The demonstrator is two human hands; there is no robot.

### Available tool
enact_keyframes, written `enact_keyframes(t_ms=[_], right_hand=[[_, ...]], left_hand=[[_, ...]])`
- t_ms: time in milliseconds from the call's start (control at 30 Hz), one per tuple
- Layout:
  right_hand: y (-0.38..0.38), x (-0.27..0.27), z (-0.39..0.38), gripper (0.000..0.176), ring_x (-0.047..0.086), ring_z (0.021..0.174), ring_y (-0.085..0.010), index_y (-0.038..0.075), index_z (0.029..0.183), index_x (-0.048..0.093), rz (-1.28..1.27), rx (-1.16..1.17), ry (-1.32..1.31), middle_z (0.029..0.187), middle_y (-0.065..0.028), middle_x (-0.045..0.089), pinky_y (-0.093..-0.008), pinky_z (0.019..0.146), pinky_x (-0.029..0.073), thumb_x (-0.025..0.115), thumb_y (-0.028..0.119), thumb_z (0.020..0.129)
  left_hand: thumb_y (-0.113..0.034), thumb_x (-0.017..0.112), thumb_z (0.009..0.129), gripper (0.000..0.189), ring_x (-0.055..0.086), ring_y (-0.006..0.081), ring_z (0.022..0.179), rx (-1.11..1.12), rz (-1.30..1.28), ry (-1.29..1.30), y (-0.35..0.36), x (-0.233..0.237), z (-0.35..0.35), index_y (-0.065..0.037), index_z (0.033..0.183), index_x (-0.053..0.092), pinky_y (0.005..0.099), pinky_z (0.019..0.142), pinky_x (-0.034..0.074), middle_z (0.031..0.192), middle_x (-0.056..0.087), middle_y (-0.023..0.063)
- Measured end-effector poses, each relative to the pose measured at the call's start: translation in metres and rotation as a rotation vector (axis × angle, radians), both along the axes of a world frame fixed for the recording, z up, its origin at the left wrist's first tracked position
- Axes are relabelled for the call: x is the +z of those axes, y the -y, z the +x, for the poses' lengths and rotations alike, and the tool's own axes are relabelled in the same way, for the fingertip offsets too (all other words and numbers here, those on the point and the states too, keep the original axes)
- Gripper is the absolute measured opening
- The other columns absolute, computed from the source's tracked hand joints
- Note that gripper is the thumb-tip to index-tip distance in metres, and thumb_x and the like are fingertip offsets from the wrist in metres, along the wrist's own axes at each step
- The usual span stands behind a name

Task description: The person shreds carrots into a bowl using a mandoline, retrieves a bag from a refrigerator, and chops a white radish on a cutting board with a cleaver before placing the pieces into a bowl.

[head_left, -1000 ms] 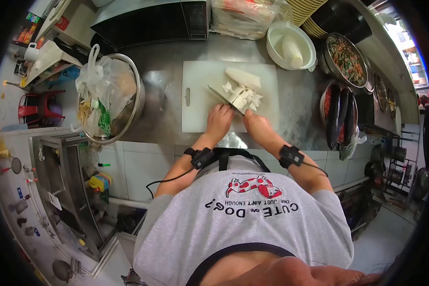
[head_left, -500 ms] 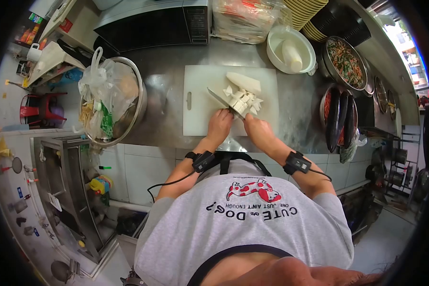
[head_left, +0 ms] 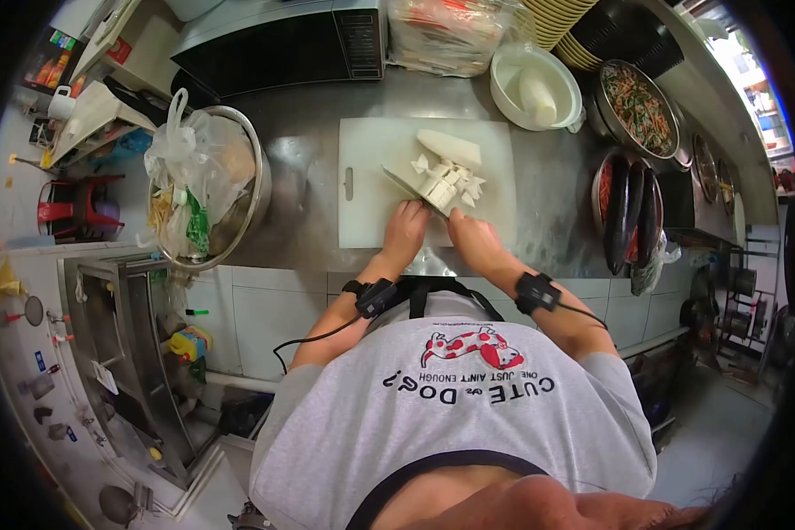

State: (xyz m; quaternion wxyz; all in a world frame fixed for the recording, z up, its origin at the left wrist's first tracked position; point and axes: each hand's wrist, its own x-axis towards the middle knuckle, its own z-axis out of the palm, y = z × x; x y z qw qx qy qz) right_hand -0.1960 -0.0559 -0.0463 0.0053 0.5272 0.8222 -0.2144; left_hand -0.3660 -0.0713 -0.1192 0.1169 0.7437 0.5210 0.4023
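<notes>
My right hand (head_left: 475, 238) is closed around the handle end of a kitchen knife (head_left: 404, 184), whose blade slants up and left across a white cutting board (head_left: 362, 225). My left hand (head_left: 405, 231) has its fingers curled in at the near side of the blade; whatever they hold is hidden. Just beyond the blade lies a pile of cut white radish chunks (head_left: 446, 184). Behind the pile rests a longer piece of peeled white radish (head_left: 450, 148).
A white bowl (head_left: 501, 93) holding a peeled radish stands at the back right. Dark eggplants (head_left: 623, 212) lie over a bowl on the right, near a bowl of shredded vegetables (head_left: 638, 110). On the left is a steel basin (head_left: 260, 177) with plastic bags; a microwave (head_left: 273, 53) stands behind.
The knife and both hands have shifted only slightly, my right hand a little to the left. A few radish chunks sit slightly differently in the pile.
</notes>
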Motion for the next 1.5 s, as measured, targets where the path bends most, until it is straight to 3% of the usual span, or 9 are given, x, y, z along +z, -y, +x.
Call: enact_keyframes(t_ms=[33, 167, 233, 333, 533, 667, 833, 967, 1500], right_hand=[[-0.006, -0.005, 0.002, 0.019, 0.065, 0.072, -0.0414, 0.002, 0.092, 0.049, -0.009, -0.001, 0.013, 0.075, -0.0218, 0.065, -0.051, 0.063, 0.051, 0.048, 0.021, 0.095], [-0.008, 0.008, 0.0, 0.019, 0.065, 0.072, -0.0415, 0.003, 0.092, 0.049, -0.019, 0.009, -0.065, 0.075, -0.0216, 0.065, -0.0513, 0.064, 0.051, 0.048, 0.021, 0.096], [0.0, 0.016, -0.002, 0.011, 0.065, 0.073, -0.0408, 0.001, 0.093, 0.048, 0.011, -0.011, -0.045, 0.077, -0.0214, 0.065, -0.0504, 0.066, 0.051, 0.049, 0.01, 0.087], [-0.003, 0.0, 0.0, 0.011, 0.065, 0.073, -0.041, 0.0, 0.093, 0.048, -0.026, 0.01, 0.005, 0.076, -0.0221, 0.065, -0.0501, 0.065, 0.052, 0.048, 0.01, 0.089], [0.001, 0.014, -0.002, 0.011, 0.066, 0.073, -0.041, 0.0, 0.092, 0.048, -0.029, -0.007, -0.024, 0.075, -0.022, 0.065, -0.05, 0.064, 0.052, 0.049, 0.01, 0.088], [0.0, -0.011, 0.0, 0.011, 0.065, 0.072, -0.041, 0.0, 0.092, 0.049, -0.032, -0.001, 0.0, 0.075, -0.0214, 0.065, -0.0503, 0.064, 0.051, 0.049, 0.011, 0.088], [0.004, 0.022, -0.004, 0.011, 0.065, 0.072, -0.0406, 0.001, 0.093, 0.049, 0.004, -0.004, -0.046, 0.075, -0.0214, 0.065, -0.0499, 0.065, 0.052, 0.05, 0.01, 0.088], [-0.003, -0.002, -0.002, 0.012, 0.065, 0.072, -0.0408, 0.001, 0.093, 0.049, -0.008, 0.012, -0.017, 0.075, -0.021, 0.065, -0.0499, 0.065, 0.052, 0.05, 0.012, 0.088], [0.007, 0.002, -0.004, 0.011, 0.066, 0.069, -0.0396, 0.001, 0.091, 0.05, -0.007, 0.009, -0.032, 0.073, -0.0219, 0.065, -0.0494, 0.063, 0.052, 0.049, 0.011, 0.088]], left_hand=[[0.001, 0.06, 0.077, 0.011, 0.056, 0.0332, 0.086, -0.019, -0.026, -0.012, -0.004, 0.001, 0.0, 0.0, 0.088, 0.061, 0.0423, 0.074, 0.048, 0.093, 0.059, 0.0136], [0.001, 0.059, 0.077, 0.011, 0.055, 0.033, 0.085, 0.006, 0.06, 0.0, -0.009, -0.001, -0.003, 0.0, 0.088, 0.061, 0.0421, 0.074, 0.048, 0.091, 0.058, 0.0138], [0.001, 0.059, 0.077, 0.011, 0.055, 0.0329, 0.085, -0.015, 0.04, -0.079, -0.005, -0.009, -0.002, 0.0, 0.088, 0.061, 0.0417, 0.075, 0.048, 0.091, 0.058, 0.0137], [0.0, 0.059, 0.071, 0.012, 0.056, 0.0322, 0.087, 0.005, 0.023, -0.098, -0.003, -0.003, -0.001, -0.001, 0.083, 0.059, 0.0397, 0.075, 0.049, 0.089, 0.057, 0.0136], [0.0, 0.059, 0.072, 0.014, 0.057, 0.0319, 0.088, -0.009, 0.046, -0.064, -0.001, -0.001, -0.002, 0.0, 0.086, 0.06, 0.0394, 0.076, 0.05, 0.094, 0.059, 0.0137], [0.0, 0.059, 0.072, 0.014, 0.056, 0.032, 0.088, 0.018, 0.023, -0.059, 0.003, -0.001, -0.001, 0.0, 0.086, 0.06, 0.0397, 0.076, 0.049, 0.094, 0.059, 0.014], [0.0, 0.059, 0.073, 0.013, 0.056, 0.032, 0.089, 0.039, 0.046, -0.048, 0.003, -0.003, 0.0, 0.0, 0.086, 0.06, 0.0395, 0.076, 0.05, 0.094, 0.059, 0.0138], [-0.001, 0.059, 0.073, 0.014, 0.056, 0.0319, 0.09, 0.028, 0.051, -0.02, -0.001, -0.005, -0.001, -0.001, 0.086, 0.061, 0.0392, 0.077, 0.05, 0.093, 0.058, 0.0135], [0.0, 0.059, 0.075, 0.016, 0.057, 0.0317, 0.093, 0.031, 0.018, -0.02, 0.012, -0.006, -0.003, 0.0, 0.09, 0.062, 0.039, 0.08, 0.049, 0.097, 0.06, 0.0131]])
